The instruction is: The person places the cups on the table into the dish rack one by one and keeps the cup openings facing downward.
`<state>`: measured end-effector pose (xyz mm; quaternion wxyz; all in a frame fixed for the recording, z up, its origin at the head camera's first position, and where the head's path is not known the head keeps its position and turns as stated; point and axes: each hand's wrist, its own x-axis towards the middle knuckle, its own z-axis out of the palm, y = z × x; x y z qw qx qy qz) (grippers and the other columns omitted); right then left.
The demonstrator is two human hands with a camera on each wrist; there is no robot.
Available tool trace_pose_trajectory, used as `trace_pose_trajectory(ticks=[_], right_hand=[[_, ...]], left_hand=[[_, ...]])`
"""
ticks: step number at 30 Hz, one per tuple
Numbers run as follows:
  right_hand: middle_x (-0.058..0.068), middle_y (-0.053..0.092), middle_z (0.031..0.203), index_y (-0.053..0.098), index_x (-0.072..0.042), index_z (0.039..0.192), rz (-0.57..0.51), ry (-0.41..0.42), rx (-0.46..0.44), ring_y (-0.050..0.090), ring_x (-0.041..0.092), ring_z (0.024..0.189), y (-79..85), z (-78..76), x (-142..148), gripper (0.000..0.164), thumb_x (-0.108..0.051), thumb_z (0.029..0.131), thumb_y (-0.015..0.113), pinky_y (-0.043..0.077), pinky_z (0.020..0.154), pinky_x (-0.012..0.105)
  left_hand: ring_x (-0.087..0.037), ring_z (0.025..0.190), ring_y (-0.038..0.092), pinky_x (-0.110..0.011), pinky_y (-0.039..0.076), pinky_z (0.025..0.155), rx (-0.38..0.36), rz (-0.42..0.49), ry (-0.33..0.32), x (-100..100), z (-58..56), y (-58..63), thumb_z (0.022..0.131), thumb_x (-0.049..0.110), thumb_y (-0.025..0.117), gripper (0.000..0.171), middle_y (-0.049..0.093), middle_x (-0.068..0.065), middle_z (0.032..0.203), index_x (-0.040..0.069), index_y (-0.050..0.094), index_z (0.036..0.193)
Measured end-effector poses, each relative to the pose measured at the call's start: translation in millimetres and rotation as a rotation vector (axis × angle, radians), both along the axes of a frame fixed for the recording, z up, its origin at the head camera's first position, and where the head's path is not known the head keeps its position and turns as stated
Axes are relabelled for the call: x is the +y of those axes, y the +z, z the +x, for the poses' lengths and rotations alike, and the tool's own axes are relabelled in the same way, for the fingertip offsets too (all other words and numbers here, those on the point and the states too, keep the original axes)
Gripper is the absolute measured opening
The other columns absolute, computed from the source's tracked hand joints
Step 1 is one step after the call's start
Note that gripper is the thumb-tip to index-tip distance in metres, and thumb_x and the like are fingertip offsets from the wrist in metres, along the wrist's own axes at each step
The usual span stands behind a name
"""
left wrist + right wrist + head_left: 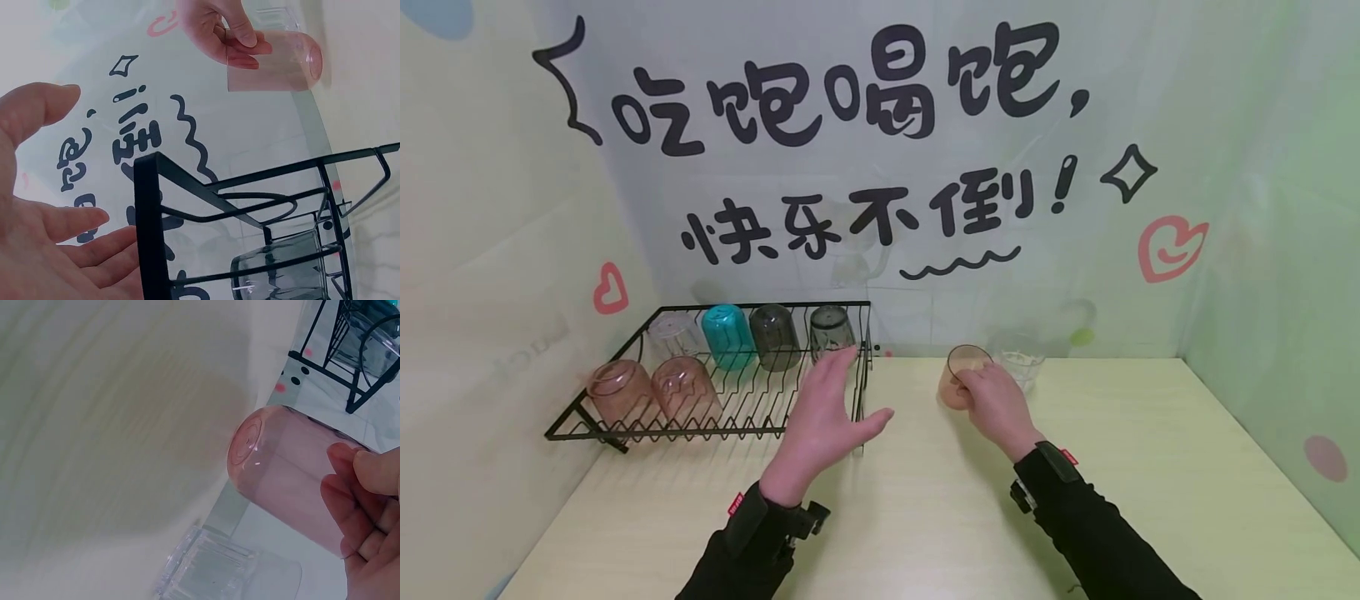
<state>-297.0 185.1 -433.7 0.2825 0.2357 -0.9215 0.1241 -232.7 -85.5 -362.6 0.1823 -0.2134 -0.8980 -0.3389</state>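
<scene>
My right hand (1000,410) pinches a pink see-through drinking glass (957,385) at its rim, fingers inside and thumb outside. In the right wrist view the glass (281,469) has its round base turned to the tabletop; I cannot tell whether it touches. Just behind that hand stands a clear glass (1027,367), partly covered. My left hand (823,412), fingers apart and holding nothing, hovers at the right end of a black wire rack (752,429). Nearest to it, a grey glass (831,329) rests upside down in the rack.
Upside down in the rack are also a dark grey glass (775,337), a teal glass (727,336), a clear glass (673,333) and two pink glasses (685,390). The pale table (925,517) meets a printed cloth backdrop (910,321) behind and fabric walls at both sides.
</scene>
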Motion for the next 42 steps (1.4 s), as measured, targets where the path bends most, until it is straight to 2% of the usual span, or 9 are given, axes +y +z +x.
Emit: trace_pose_trajectory(ticks=[8,15,21,30,34,38,42], right_hand=[[0.008,0.073,0.084,0.071,-0.002,0.093,-0.062,0.004,0.029,0.067,0.03,0.083,-3.1,9.3,2,0.015,0.006,0.081,0.075,0.043,0.104,0.048],[0.007,0.073,0.089,0.072,-0.004,0.094,-0.125,0.005,0.016,0.065,0.029,0.084,6.9,22.8,5,0.015,0.003,0.081,0.077,0.053,0.082,0.042],[0.009,0.072,0.089,0.071,-0.002,0.093,-0.208,0.027,0.026,0.066,0.029,0.083,21.4,34.6,11,0.013,0.002,0.082,0.077,0.052,0.087,0.046],[0.008,0.071,0.087,0.069,-0.002,0.092,-0.269,0.062,0.106,0.065,0.028,0.082,34.5,46.4,19,0.02,0.01,0.078,0.076,0.053,0.076,0.045],[0.009,0.071,0.088,0.068,-0.001,0.095,-0.293,0.077,0.123,0.065,0.028,0.084,41.2,51.4,20,0.02,0.011,0.079,0.075,0.052,0.078,0.045],[0.009,0.071,0.089,0.068,0.001,0.097,-0.323,0.086,0.135,0.064,0.028,0.084,49.5,56.9,20,0.021,0.012,0.081,0.073,0.051,0.075,0.044],[0.009,0.072,0.089,0.068,0.001,0.098,-0.355,0.101,0.14,0.063,0.027,0.083,57.3,61.0,18,0.02,0.013,0.082,0.072,0.05,0.081,0.045]], left_hand=[[-0.034,0.139,0.035,-0.053,0.034,0.111,0.01,-0.007,-0.007,6,1.7,3.8,0.078,0.038,0.082,0.09,0.041,-0.016,0.15,0.006,0.039,0.15],[-0.034,0.137,0.037,-0.051,0.035,0.11,0.04,-0.002,-0.029,8,2.8,7.8,0.078,0.036,0.083,0.088,0.043,-0.016,0.148,0.004,0.041,0.148],[-0.033,0.136,0.038,-0.051,0.036,0.11,0.067,0.002,-0.047,9,4.0,10.3,0.078,0.035,0.083,0.087,0.044,-0.017,0.147,0.004,0.042,0.147],[-0.033,0.135,0.039,-0.051,0.037,0.108,0.088,0.011,-0.054,10,6.1,17.9,0.078,0.035,0.084,0.088,0.044,-0.016,0.147,0.003,0.04,0.148],[-0.031,0.135,0.04,-0.049,0.037,0.109,0.102,0.004,-0.058,10,6.2,22.3,0.078,0.035,0.083,0.087,0.044,-0.015,0.146,0.003,0.041,0.147],[-0.031,0.135,0.039,-0.049,0.037,0.109,0.109,0.005,-0.07,9,6.9,25.7,0.078,0.035,0.083,0.086,0.044,-0.016,0.146,0.003,0.041,0.147],[-0.03,0.136,0.039,-0.049,0.037,0.11,0.118,-0.003,-0.068,9,6.8,27.6,0.078,0.035,0.083,0.088,0.044,-0.015,0.147,0.003,0.04,0.147]])
